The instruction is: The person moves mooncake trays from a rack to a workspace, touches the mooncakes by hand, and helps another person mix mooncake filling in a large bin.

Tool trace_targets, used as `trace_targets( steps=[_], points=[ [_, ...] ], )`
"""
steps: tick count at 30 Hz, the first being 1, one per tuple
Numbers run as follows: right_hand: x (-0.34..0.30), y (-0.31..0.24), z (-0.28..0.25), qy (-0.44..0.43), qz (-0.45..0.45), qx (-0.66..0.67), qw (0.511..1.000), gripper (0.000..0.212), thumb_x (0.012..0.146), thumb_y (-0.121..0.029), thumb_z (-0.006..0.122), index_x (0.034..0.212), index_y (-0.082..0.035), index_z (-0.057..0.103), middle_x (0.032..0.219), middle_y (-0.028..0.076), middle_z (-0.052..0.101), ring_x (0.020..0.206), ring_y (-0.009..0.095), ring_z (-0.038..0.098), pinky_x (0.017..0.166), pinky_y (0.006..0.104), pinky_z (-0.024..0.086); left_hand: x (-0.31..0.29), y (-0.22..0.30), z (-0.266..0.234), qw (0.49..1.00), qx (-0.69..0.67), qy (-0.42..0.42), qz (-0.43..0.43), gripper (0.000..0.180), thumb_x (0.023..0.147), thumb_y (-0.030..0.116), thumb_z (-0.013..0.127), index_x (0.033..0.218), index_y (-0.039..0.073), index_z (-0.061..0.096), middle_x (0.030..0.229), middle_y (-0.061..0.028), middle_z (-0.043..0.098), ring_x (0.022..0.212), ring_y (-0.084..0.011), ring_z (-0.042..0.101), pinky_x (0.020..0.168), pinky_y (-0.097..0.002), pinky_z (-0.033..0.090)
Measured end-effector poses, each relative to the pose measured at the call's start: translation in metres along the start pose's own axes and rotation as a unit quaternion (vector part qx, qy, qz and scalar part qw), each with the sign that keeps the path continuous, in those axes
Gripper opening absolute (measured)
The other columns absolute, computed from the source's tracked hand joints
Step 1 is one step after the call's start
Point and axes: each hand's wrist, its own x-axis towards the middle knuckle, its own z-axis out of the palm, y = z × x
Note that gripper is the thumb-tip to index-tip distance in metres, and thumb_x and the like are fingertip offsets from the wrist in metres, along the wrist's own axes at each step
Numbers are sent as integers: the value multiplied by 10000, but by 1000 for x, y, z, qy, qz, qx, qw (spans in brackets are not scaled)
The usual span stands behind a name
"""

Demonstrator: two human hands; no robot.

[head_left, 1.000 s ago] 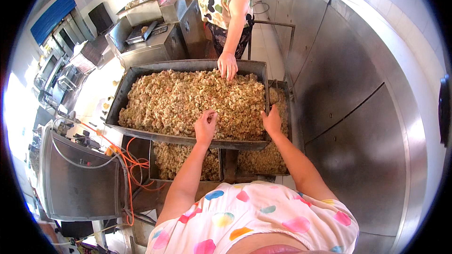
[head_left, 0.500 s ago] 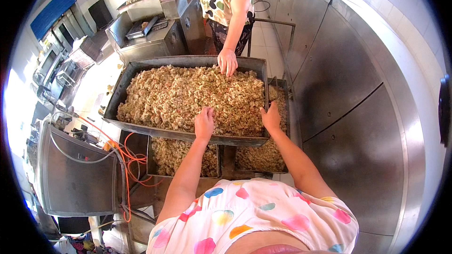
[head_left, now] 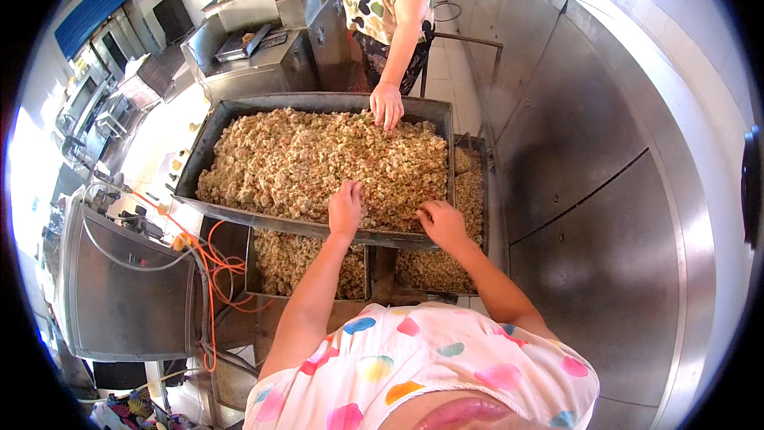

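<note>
A deep metal tray (head_left: 255, 216) holds a heap of tan, crumbly chunks (head_left: 294, 159) with specks of red and green. Over the near part of the heap is my left hand (head_left: 344, 209), its fingers curled closed; what they hold, if anything, is hidden. My right hand (head_left: 444, 224) reaches over the tray's near right corner, fingers bent together with their tips at the chunks. Anything between those tips is too small to make out. From the far side, another person's hand (head_left: 387, 105) touches the same heap.
Below stand more trays of the crumbly stuff, one lower left (head_left: 306, 267) and one lower right (head_left: 438, 269). Steel cabinets (head_left: 589, 151) line the right side. An orange hose (head_left: 213, 302) hangs beside a steel machine (head_left: 131, 279) at left. The other person (head_left: 390, 0) stands opposite.
My right hand has moved left from the tray's right edge to over the chunks, its fingers now bent. My left hand and the other person's hand stay nearly in place.
</note>
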Motion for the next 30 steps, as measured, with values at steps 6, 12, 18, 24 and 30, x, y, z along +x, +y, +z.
trace_targets(
  steps=[6, 12, 18, 24, 30],
  points=[
    [-1, -12, 5, -89, 0, -73, 993, 362, 919, -230, 505, 1215, -22, 506, 1010, 118, 612, 702, 232, 617, 609, 339, 522, -14, -11, -2, 999, 16, 23, 21, 268, 929, 270, 495, 942, 16, 580, 659, -120, 607, 605, -272, 595, 558, -389, 460],
    [-4, -20, 9, -58, 16, -42, 997, 404, 936, -286, 463, 1222, -1, 484, 1155, 154, 539, 800, 265, 613, 694, 370, 522, -18, -1, -13, 1000, 24, 5, 11, 284, 912, 278, 529, 1018, 20, 584, 738, -135, 637, 654, -268, 616, 589, -382, 484],
    [3, -29, 5, -159, 75, -41, 984, 408, 942, -332, 442, 1160, 1, 531, 1114, 147, 557, 812, 271, 613, 730, 383, 500, -19, -2, -15, 996, -75, -27, -25, 252, 922, 182, 518, 1101, 8, 553, 806, -132, 643, 669, -227, 642, 566, -346, 513],
    [-3, -21, 13, -132, 83, -26, 988, 429, 952, -360, 413, 1135, 3, 550, 1079, 144, 573, 813, 262, 620, 705, 372, 504, -18, -9, -8, 998, -33, -49, -28, 296, 918, 244, 532, 1111, 21, 561, 787, -129, 648, 662, -207, 646, 564, -339, 512],
    [-5, -31, 11, -134, 73, -39, 988, 487, 965, -399, 354, 1151, 12, 537, 1108, 159, 567, 827, 279, 612, 706, 376, 520, -22, -19, -10, 999, -27, -16, 16, 263, 920, 246, 521, 1026, 18, 601, 708, -118, 640, 602, -212, 629, 562, -352, 501]
  ],
)
